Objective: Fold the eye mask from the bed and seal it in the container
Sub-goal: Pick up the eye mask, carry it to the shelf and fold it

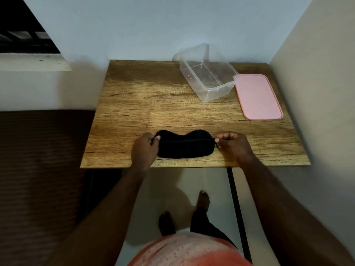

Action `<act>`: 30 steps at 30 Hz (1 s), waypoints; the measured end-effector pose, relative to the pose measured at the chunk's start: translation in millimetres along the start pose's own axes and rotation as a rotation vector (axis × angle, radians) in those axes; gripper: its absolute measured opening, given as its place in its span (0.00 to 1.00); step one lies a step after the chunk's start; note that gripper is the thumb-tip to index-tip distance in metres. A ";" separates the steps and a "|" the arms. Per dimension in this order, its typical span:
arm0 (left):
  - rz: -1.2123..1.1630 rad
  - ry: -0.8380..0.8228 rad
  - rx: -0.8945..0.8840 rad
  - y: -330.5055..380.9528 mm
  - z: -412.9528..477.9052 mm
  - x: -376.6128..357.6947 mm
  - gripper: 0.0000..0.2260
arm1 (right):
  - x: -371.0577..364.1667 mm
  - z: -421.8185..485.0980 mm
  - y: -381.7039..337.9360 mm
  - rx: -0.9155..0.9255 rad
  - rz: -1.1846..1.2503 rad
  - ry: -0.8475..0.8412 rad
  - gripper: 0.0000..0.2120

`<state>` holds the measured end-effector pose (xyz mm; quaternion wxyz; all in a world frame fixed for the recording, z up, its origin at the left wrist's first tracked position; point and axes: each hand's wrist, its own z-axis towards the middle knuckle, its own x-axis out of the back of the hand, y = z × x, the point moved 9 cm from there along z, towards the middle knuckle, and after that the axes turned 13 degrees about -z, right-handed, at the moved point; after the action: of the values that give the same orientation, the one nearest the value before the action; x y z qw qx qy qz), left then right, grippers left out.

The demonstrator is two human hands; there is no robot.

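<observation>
Centrally, near the front edge of a wood-grain table (134, 96), a black eye mask (185, 144) is laid flat, its long side running left-right, w/ the two rounded lobes pointed away from the viewer. It is gripped at both ends. The left hand (144, 148) is placed at the mask's left end, fingers (158, 138) pinched around that edge, thumb on top. The right hand (233, 144) is placed at the right end, fingers (218, 140) pinched shut on the mask's tip or strap; which of the two can't be told. Both forearms are stretched in from the bottom of the view.

Toward the table's far right, a clear plastic container (208, 75) is seen open & upright, nothing visible inside. Just beside it on the right, touching or nearly touching its corner, a pink lid (258, 96) is laid flat on the table. Mask & container are well apart.

At left, next to the table, a dark brown bed (42, 160) is visible. Below the table edge, bare feet on a pale floor & an orange-red shirt are seen.
</observation>
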<state>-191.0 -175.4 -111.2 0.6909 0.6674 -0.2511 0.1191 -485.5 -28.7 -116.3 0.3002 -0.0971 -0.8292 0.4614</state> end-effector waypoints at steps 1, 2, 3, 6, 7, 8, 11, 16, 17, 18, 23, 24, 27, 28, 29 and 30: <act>-0.019 -0.006 0.001 0.2 -0.2 1.0 0.10 | -1.0 -0.2 0.2 -0.012 0.004 0.002 0.06; -0.032 -0.010 0.001 -0.3 0.2 2.2 0.10 | -1.6 -0.1 0.9 -0.023 0.011 0.005 0.07; -0.043 -0.015 0.003 -1.1 0.9 3.7 0.10 | -1.9 0.0 1.7 -0.035 0.021 0.009 0.09; -0.052 -0.042 0.002 -3.4 2.1 6.6 0.10 | -0.5 -0.5 1.7 -0.036 -0.007 0.026 0.09; -0.043 -0.043 -0.004 -3.1 1.2 7.0 0.09 | -1.0 -1.3 -1.1 -0.020 -0.039 0.034 0.08; -0.030 -0.028 -0.009 -2.2 -0.5 8.5 0.08 | -1.8 -2.0 -4.8 0.005 -0.092 0.047 0.07; 0.073 0.072 -0.073 6.1 -7.9 15.8 0.09 | -1.5 -8.8 -31.2 0.176 -0.487 0.205 0.09; 0.274 -0.103 -0.287 9.3 -13.3 -5.1 0.18 | -81.4 -59.5 -99.9 0.743 -0.785 0.242 0.18; 0.307 -0.150 -0.286 3.2 -13.4 -9.5 0.20 | -112.0 -70.0 -104.3 0.808 -0.804 0.116 0.22; 0.336 -0.199 -0.292 -2.8 -14.5 -13.6 0.22 | -141.4 -78.4 -103.2 0.846 -0.834 -0.014 0.26; 0.503 -0.333 -0.363 -16.8 -27.7 -24.7 0.30 | -206.3 -83.7 -69.6 0.761 -1.032 -0.232 0.48; 0.533 -0.330 -0.355 -17.4 -28.0 -24.5 0.30 | -205.0 -80.2 -65.3 0.745 -1.059 -0.214 0.49; 0.552 -0.322 -0.324 -16.1 -26.2 -22.9 0.31 | -194.0 -71.9 -55.8 0.734 -1.154 -0.175 0.51; 0.557 -0.321 -0.325 -15.4 -26.1 -22.8 0.31 | -187.8 -68.1 -52.3 0.721 -1.177 -0.163 0.51; 0.561 -0.317 -0.330 -13.8 -26.4 -22.5 0.31 | -179.0 -63.9 -49.7 0.701 -1.185 -0.141 0.51; 0.563 -0.308 -0.335 -12.0 -26.9 -21.8 0.30 | -167.7 -58.8 -46.6 0.671 -1.186 -0.114 0.50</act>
<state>-198.3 -146.2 -132.2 0.6849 0.4597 -0.5423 0.1597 -311.3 -86.5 -123.2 0.4718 0.4963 -0.5688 0.4556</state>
